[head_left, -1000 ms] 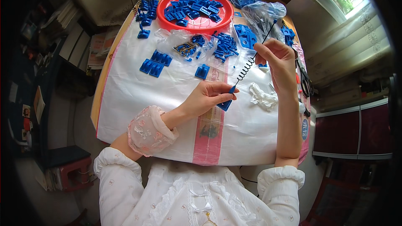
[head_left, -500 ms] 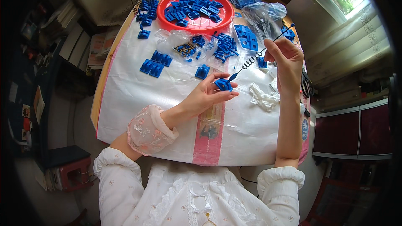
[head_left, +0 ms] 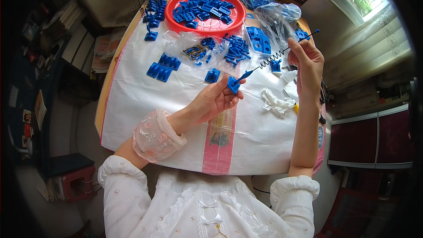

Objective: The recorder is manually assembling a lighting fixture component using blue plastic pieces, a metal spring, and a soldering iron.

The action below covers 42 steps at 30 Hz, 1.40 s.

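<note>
Both hands (head_left: pixel 219 101) pinching spring rod (head_left: pixel 273 57).

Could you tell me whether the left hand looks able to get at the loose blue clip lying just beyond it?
Probably not freely: the left hand already pinches a small blue piece, though the blue clip lies close ahead on the white sheet with nothing between them.
</note>
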{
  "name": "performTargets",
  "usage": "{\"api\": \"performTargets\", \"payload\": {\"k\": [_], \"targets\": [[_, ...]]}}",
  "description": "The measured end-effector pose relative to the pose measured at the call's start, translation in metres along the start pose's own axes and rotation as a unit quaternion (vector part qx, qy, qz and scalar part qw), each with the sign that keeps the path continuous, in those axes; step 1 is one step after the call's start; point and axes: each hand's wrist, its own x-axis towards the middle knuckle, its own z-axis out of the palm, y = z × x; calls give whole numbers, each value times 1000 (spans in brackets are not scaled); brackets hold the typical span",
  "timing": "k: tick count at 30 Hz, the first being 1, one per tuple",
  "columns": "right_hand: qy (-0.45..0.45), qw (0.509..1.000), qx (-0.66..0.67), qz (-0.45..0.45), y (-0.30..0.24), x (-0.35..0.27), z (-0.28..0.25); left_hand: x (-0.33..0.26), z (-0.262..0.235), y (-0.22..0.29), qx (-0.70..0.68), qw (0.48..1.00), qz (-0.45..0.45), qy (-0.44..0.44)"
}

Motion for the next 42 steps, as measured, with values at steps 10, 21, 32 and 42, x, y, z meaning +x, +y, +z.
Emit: {"api": "performTargets", "payload": {"k": [10, 21, 32, 42], "targets": [[-58, 992, 76, 80, 11, 12, -13, -2, -7, -5, 92, 996, 15, 8], [-104, 962, 156, 200, 42, 24, -24, -8, 3, 5, -12, 995, -98, 6], [-84, 969, 126, 194, 33, 19, -17, -8, -26, -6, -132, 983, -108, -62], [-61, 980, 73, 174, 39, 23, -26, 4, -16, -6, -48, 997, -55, 25]]}}
